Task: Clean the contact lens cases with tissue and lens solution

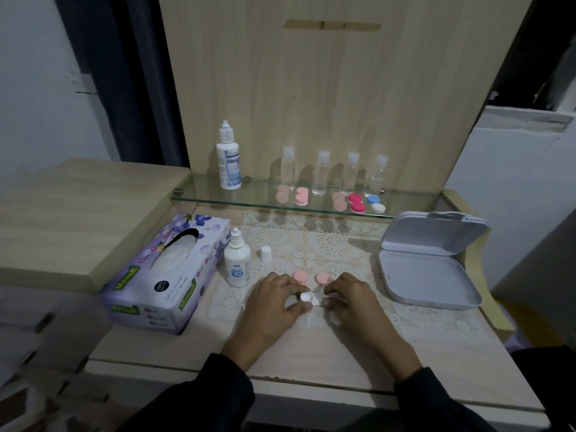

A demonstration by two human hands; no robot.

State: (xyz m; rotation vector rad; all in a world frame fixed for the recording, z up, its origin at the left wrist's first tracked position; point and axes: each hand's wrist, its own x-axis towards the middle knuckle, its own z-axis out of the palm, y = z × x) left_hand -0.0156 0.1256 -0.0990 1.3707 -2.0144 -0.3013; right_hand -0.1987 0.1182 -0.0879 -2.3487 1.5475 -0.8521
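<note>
White lens case (308, 298) mostly hidden under curled fingers of left hand (274, 302) and right hand (353, 302); what the right hand pinches indeterminate; tall bottle (229, 160) label print unreadable.

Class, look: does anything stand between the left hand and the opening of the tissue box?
Yes: the uncapped small white solution bottle stands upright beside the purple cardboard tissue box, roughly between its opening and the left hand.
</note>
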